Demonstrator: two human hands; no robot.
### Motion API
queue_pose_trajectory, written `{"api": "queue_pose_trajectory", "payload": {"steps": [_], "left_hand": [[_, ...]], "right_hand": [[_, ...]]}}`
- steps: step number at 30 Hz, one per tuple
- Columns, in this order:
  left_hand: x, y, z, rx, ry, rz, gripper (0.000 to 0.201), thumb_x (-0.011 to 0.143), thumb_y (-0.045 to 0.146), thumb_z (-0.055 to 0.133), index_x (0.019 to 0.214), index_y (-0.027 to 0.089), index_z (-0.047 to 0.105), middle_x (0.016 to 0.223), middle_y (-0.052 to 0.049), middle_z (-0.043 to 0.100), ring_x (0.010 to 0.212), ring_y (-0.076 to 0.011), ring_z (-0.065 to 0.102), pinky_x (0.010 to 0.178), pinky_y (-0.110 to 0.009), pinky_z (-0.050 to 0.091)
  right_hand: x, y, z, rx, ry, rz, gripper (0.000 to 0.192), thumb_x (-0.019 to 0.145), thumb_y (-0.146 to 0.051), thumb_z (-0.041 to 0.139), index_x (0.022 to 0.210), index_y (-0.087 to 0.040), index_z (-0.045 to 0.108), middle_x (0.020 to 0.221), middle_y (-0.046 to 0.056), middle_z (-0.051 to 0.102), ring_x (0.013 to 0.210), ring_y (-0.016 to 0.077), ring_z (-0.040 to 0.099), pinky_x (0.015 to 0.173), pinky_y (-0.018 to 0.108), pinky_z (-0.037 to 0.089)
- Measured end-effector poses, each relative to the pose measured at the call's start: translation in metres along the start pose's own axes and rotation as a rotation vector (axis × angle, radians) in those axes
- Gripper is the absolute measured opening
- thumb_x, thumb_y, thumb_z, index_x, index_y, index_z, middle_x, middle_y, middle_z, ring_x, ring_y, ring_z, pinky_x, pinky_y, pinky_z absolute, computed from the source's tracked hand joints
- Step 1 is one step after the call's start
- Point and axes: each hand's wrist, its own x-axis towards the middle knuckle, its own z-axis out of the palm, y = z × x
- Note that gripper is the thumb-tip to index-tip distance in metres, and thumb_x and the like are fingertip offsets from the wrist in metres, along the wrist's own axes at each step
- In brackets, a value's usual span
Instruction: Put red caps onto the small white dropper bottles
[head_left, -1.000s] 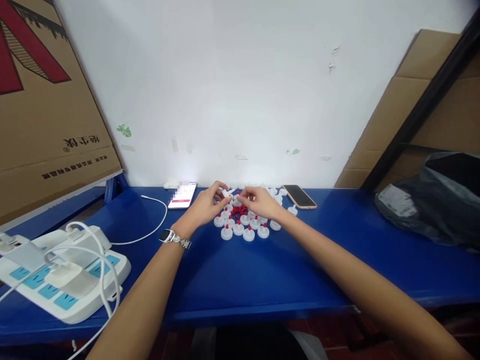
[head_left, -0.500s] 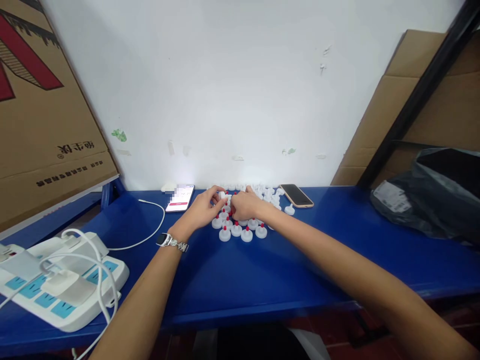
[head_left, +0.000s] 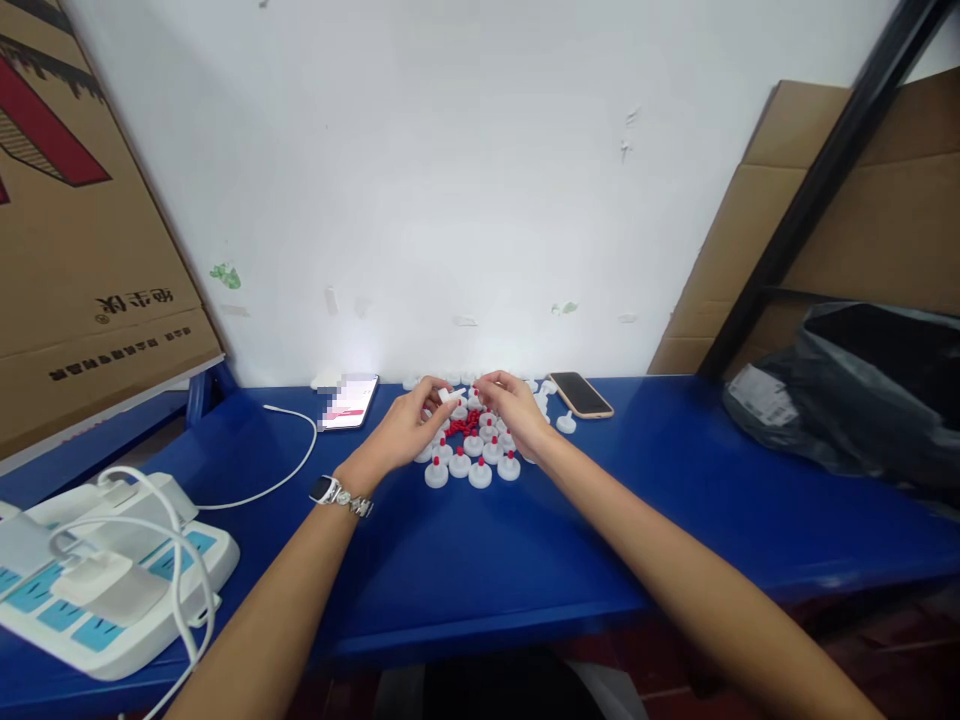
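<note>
My left hand (head_left: 409,428), with a watch on its wrist, pinches a small white plastic piece (head_left: 451,395) above the blue table (head_left: 525,540). My right hand (head_left: 510,405) is close beside it with fingertips bent toward that piece; I cannot tell whether it holds anything. Below both hands lies a small pile of red caps (head_left: 465,425). In front of them stand several white round pieces with red tips (head_left: 469,462). More plain white pieces (head_left: 555,410) lie behind, near the wall.
A lit phone (head_left: 346,400) with a white cable lies left of the hands. A dark phone (head_left: 579,393) lies to the right. A white power strip (head_left: 97,570) with plugs sits at the near left. Cardboard leans at both sides. A black plastic bag (head_left: 855,395) lies far right.
My right hand dipped to the red caps beside my left hand, then rose again toward the white piece. The view has shifted slightly to the right.
</note>
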Motion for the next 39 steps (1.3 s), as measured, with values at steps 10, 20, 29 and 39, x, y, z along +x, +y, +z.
{"api": "queue_pose_trajectory", "payload": {"steps": [10, 20, 29, 39], "left_hand": [[0.000, 0.003, 0.005, -0.007, -0.029, 0.004, 0.036, 0.096, 0.052, 0.046, 0.114, 0.021, 0.052, 0.083, -0.001, 0.064, 0.073, -0.0170, 0.062, 0.067, -0.029, 0.047], [-0.001, 0.008, 0.004, -0.027, -0.001, 0.040, 0.034, 0.099, 0.048, 0.042, 0.116, 0.021, 0.052, 0.079, 0.001, 0.061, 0.067, -0.0145, 0.058, 0.064, -0.028, 0.044], [0.001, 0.014, 0.004, -0.221, 0.090, 0.069, 0.037, 0.097, 0.047, 0.047, 0.124, 0.023, 0.057, 0.090, -0.003, 0.063, 0.083, -0.0164, 0.061, 0.072, -0.027, 0.047], [0.005, 0.004, 0.004, -0.154, 0.116, 0.052, 0.051, 0.095, 0.049, 0.049, 0.139, 0.024, 0.050, 0.096, -0.004, 0.066, 0.080, -0.0158, 0.060, 0.073, -0.028, 0.049]], "right_hand": [[-0.008, 0.007, 0.013, 0.130, -0.001, -0.089, 0.026, 0.075, -0.042, 0.068, 0.080, -0.020, 0.055, 0.058, -0.005, 0.054, 0.055, 0.0105, 0.046, 0.056, 0.025, 0.036], [-0.011, 0.005, 0.006, -0.266, -0.082, -0.327, 0.021, 0.091, -0.042, 0.050, 0.082, -0.023, 0.050, 0.064, -0.004, 0.051, 0.059, 0.0130, 0.048, 0.058, 0.026, 0.037], [-0.006, -0.010, 0.003, -0.326, -0.217, -0.452, 0.041, 0.098, -0.053, 0.040, 0.072, -0.022, 0.038, 0.064, -0.004, 0.038, 0.059, 0.0115, 0.036, 0.057, 0.026, 0.031], [0.009, -0.013, 0.002, -0.412, -0.253, -0.422, 0.044, 0.097, -0.055, 0.039, 0.070, -0.021, 0.048, 0.060, -0.004, 0.046, 0.056, 0.0121, 0.041, 0.056, 0.026, 0.034]]}}
